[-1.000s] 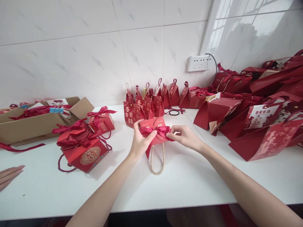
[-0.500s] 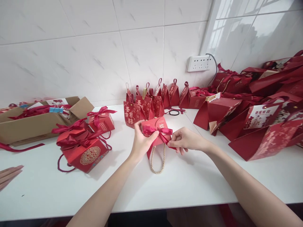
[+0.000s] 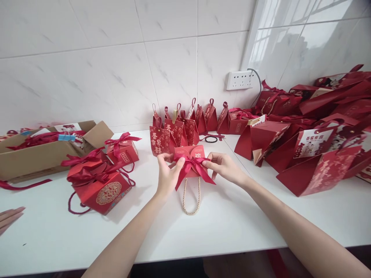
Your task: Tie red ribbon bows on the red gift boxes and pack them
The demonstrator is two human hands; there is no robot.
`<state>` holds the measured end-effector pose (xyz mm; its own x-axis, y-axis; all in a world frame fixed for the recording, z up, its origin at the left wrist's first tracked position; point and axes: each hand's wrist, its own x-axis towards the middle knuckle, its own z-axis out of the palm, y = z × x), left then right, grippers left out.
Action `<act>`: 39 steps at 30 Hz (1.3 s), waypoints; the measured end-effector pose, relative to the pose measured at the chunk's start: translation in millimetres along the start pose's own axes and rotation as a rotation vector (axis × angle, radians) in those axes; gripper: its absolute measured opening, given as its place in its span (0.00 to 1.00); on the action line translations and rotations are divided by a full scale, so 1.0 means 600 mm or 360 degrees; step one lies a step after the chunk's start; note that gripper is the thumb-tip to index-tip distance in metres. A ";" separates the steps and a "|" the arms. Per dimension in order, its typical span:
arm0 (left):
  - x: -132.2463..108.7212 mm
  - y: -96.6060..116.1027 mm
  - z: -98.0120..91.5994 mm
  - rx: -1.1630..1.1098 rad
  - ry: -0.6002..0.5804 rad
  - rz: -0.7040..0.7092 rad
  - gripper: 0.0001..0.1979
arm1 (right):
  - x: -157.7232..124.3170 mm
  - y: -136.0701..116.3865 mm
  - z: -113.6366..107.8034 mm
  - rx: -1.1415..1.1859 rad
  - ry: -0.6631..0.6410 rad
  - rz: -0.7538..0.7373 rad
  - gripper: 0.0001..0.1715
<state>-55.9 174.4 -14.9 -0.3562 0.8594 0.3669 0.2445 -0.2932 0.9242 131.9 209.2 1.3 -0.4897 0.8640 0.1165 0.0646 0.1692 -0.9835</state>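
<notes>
A small red gift box (image 3: 189,151) with gold lettering is between my hands on the white table. Across its front is a dark red ribbon bow (image 3: 193,164), its two tails hanging down. A cream rope handle (image 3: 191,213) loops from the box towards me. My left hand (image 3: 168,173) grips the left side, its thumb on the bow's left loop. On the right, my right hand (image 3: 222,166) pinches the bow's right loop between thumb and fingers. Its other fingers are curled behind the box's edge.
Red gift boxes with bows (image 3: 101,181) stand at left, near a cardboard box (image 3: 37,160) of ribbon. Several triangular red boxes (image 3: 162,141) line the wall below a socket strip (image 3: 240,80). Larger red boxes (image 3: 321,166) pile up at right. Another person's hand (image 3: 10,219) shows at far left.
My right hand has moved from the bow's right tail up to its right loop. The bow's tails now hang spread apart. My left thumb has shifted left along the bow.
</notes>
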 end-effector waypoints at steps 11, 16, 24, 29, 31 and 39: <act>0.000 0.012 -0.006 -0.0030 -0.0104 0.0041 0.17 | -0.003 0.001 0.000 -0.0031 -0.0009 0.0018 0.21; 0.000 0.005 -0.006 -0.0111 -0.0146 0.0086 0.11 | -0.006 -0.001 -0.002 -0.0071 -0.0032 0.0036 0.23; -0.003 0.003 -0.006 -0.0147 -0.0100 0.0101 0.08 | -0.006 -0.006 -0.002 -0.0090 -0.0017 0.0083 0.24; -0.002 0.003 -0.003 -0.0210 -0.0086 0.0075 0.08 | -0.009 -0.008 -0.002 -0.0109 -0.0006 0.0084 0.24; -0.002 0.003 -0.003 -0.0211 -0.0076 0.0061 0.07 | -0.009 -0.007 -0.003 -0.0107 -0.0009 0.0081 0.23; -0.005 0.003 -0.001 -0.0231 -0.0033 0.0024 0.06 | -0.003 0.003 -0.009 0.0093 -0.0053 0.0105 0.23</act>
<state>-55.1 170.9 -14.3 -0.3342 0.8626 0.3798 0.1161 -0.3623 0.9248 137.6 210.6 0.3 -0.5148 0.8560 0.0473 0.0474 0.0834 -0.9954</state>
